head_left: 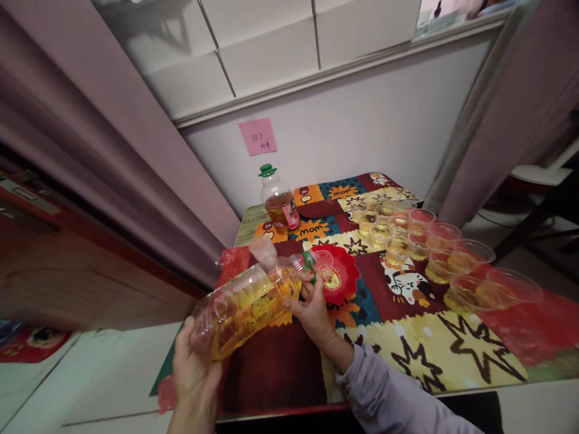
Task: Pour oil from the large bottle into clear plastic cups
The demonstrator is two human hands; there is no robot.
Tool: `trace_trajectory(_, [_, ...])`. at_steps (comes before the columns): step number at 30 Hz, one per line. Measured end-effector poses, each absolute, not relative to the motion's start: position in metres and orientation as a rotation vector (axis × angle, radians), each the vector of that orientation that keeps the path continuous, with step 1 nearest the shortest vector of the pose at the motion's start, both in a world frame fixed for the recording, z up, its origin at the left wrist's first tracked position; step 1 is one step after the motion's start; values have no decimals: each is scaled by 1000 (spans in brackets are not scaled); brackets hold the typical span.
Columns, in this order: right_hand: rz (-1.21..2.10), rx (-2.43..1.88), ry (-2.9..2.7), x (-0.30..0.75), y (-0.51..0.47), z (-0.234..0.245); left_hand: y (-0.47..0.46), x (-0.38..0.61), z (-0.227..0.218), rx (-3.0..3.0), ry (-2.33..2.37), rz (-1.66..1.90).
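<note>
My left hand (194, 361) grips the base of a large clear plastic bottle (244, 301) of yellow liquid. The bottle is tipped almost flat, its neck pointing right. My right hand (312, 310) is closed under the bottle's neck, by its green cap ring. The mouth sits over a clear plastic cup (323, 260) that stands on a red plate (344, 274). The liquid's flow cannot be made out.
A second bottle with a green cap (277, 202) stands at the table's back. Several clear cups (407, 241) holding yellow liquid fill the right side of the patterned tablecloth (407, 337). A pink note (257, 136) hangs on the wall. Curtains flank both sides.
</note>
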State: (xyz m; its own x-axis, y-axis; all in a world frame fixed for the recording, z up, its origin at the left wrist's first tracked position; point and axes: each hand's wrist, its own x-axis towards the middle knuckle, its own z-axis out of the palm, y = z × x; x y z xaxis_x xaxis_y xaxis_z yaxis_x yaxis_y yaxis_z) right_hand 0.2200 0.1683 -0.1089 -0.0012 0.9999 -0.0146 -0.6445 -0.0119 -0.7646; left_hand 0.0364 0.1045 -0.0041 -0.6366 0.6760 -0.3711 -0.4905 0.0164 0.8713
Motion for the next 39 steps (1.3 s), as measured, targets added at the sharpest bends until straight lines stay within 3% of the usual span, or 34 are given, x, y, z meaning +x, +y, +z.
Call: trace_trajectory(39, [1500, -642, -552, 218, 172, -116, 109, 42, 8, 296, 1471, 1706])
